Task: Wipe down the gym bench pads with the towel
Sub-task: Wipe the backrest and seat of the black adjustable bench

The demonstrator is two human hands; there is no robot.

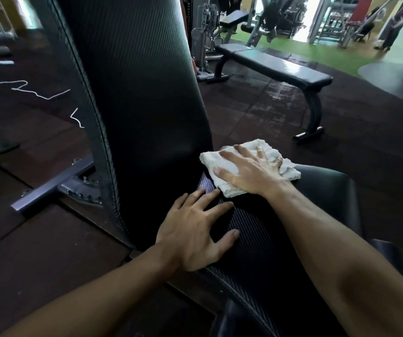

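A black adjustable bench fills the middle of the view. Its back pad [134, 81] stands steeply raised and its seat pad [317, 203] lies low in front of me. A folded white towel [219, 164] lies on the far end of the seat pad, close to the gap below the back pad. My right hand [251, 171] presses flat on the towel with fingers spread. My left hand [195, 229] rests flat on the seat pad's left edge, fingers apart, holding nothing.
A flat black bench [275, 66] stands on the dark rubber floor to the right. The bench's grey metal base bar [49, 188] juts out at left. Weight machines [205, 32] and green turf [317, 52] lie farther back. A person [392, 23] stands at far right.
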